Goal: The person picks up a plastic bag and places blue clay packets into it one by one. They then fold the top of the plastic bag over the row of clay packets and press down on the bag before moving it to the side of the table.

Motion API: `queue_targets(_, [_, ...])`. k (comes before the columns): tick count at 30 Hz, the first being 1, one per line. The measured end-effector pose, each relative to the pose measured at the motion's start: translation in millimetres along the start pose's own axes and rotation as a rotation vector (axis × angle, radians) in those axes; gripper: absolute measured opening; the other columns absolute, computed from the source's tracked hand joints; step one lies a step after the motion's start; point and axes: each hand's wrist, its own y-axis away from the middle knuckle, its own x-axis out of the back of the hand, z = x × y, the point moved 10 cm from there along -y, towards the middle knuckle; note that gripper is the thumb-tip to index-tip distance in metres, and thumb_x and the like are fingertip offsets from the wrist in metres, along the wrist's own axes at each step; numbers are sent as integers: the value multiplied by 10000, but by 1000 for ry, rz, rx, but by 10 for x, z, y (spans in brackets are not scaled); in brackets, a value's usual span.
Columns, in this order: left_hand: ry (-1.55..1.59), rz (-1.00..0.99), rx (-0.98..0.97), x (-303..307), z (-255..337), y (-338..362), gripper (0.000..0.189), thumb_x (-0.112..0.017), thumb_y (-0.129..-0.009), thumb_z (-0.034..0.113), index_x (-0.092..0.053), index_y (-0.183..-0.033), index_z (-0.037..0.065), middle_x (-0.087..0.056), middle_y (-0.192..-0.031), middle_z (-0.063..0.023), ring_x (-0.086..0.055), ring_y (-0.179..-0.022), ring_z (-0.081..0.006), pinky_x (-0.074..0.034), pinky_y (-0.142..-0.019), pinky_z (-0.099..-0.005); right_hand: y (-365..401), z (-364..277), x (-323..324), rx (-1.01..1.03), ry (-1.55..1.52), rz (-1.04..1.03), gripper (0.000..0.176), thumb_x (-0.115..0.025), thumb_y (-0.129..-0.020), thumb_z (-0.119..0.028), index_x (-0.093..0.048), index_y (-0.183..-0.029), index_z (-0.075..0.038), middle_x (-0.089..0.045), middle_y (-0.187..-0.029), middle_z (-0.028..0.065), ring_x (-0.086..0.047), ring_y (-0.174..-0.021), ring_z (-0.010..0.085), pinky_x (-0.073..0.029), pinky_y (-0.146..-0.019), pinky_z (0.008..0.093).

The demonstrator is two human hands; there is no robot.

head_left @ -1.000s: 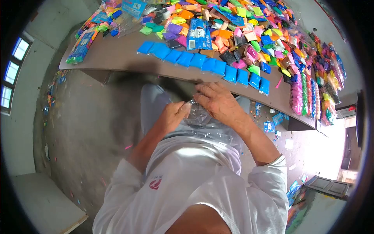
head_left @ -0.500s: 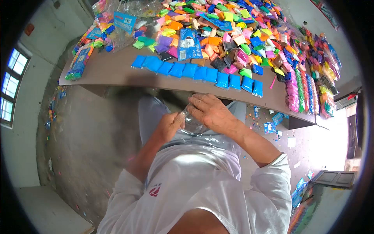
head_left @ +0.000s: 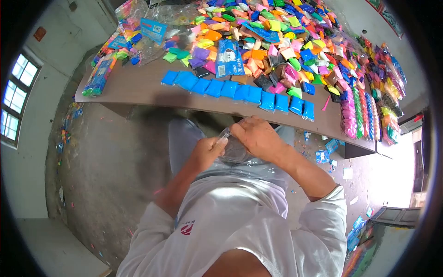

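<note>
A clear plastic bag [head_left: 236, 154] lies over my lap, its upper edge pinched between my two hands just below the table's front edge. My left hand [head_left: 210, 151] grips the bag's left side between thumb and fingers. On the other side, my right hand [head_left: 260, 137] is closed on the rim, its fingers bent over the plastic. Beyond my hands, a row of small blue packets [head_left: 228, 89] runs along the front of the brown table [head_left: 138, 87].
A large heap of multicoloured packets [head_left: 277, 37] covers the table's back. Long filled sleeves [head_left: 357, 113] lie at the right end, and a bundled bag [head_left: 99, 76] at the left. Scraps and blue wrappers [head_left: 323, 156] litter the floor. A barred window [head_left: 18, 97] is at left.
My right hand's fingers have curled in from lying more outstretched over the bag. The bag's top edge now stands more apart between my hands. The whole view has shifted slightly.
</note>
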Motion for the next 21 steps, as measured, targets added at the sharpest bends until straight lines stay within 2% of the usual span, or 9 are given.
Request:
queue_targets(3, [-52,39,-22,-46,60,-24,429,-528,-974,350,-606,-731,6,-557,-631,-51,-499,-617,-104,-424,-586,-309,-39,99,125,-60,-141,107,115,-581,-824,-129,-536,-869,-34,-607,-793,158,-614,-821,348,-480,-709,469])
queue_targets(6, [-89,74,-63,-66,110,-56,430,-561,-956,350,-585,-709,-1,-486,-560,-89,-438,-533,-128,-394,-524,-341,-51,243,95,-174,-330,57,140,-596,-879,-142,-546,-942,-28,-620,-829,179,-598,-824,392,-465,-695,484])
queue_targets(10, [-199,101,-72,-49,289,-46,416,-572,-945,339,-585,-722,-13,-461,-572,-182,-407,-500,-215,-397,-522,-374,-73,347,118,-230,-324,46,157,-593,-887,-159,-549,-948,-21,-613,-791,190,-596,-785,405,-458,-684,489])
queue_targets(13, [-259,115,-84,-24,292,-64,405,-572,-941,329,-591,-725,-13,-489,-584,-201,-391,-505,-264,-396,-523,-387,-118,338,196,-179,-257,-11,137,-574,-906,-152,-553,-961,-29,-616,-784,194,-603,-756,402,-458,-672,496])
queue_targets(14, [-259,117,-84,-23,265,-64,405,-572,-941,329,-591,-725,-13,-489,-584,-201,-391,-505,-264,-396,-523,-387,-132,407,293,-182,-181,63,123,-567,-911,-141,-554,-965,-32,-621,-786,191,-611,-749,393,-464,-662,481])
queue_targets(17, [-280,101,-76,-53,129,-25,399,-568,-947,310,-588,-722,-20,-460,-573,-187,-391,-503,-206,-384,-514,-375,-280,1102,614,-322,-196,370,128,-576,-914,-132,-575,-1008,-46,-640,-801,171,-638,-734,358,-480,-633,428])
queue_targets(18, [-205,71,-1,-70,6,24,413,-569,-951,305,-574,-697,-20,-474,-569,-112,-416,-541,-146,-389,-525,-340,-347,1319,680,-367,-173,447,155,-589,-905,-123,-592,-1041,-48,-643,-777,153,-649,-713,334,-480,-604,396])
queue_targets(19, [-131,37,74,-99,-125,69,429,-570,-955,301,-560,-671,-21,-487,-565,-37,-440,-579,-86,-393,-535,-304,-448,1505,594,-407,-163,365,241,-658,-859,-181,-610,-1063,-61,-658,-886,151,-650,-827,331,-494,-698,411])
queue_targets(21, [-46,51,60,-75,-270,93,440,-561,-961,312,-567,-665,-13,-517,-583,-30,-460,-584,-86,-402,-541,-297,-678,1617,420,-305,30,367,313,-698,-819,-219,-612,-1081,-70,-648,-972,145,-626,-914,336,-487,-763,420])
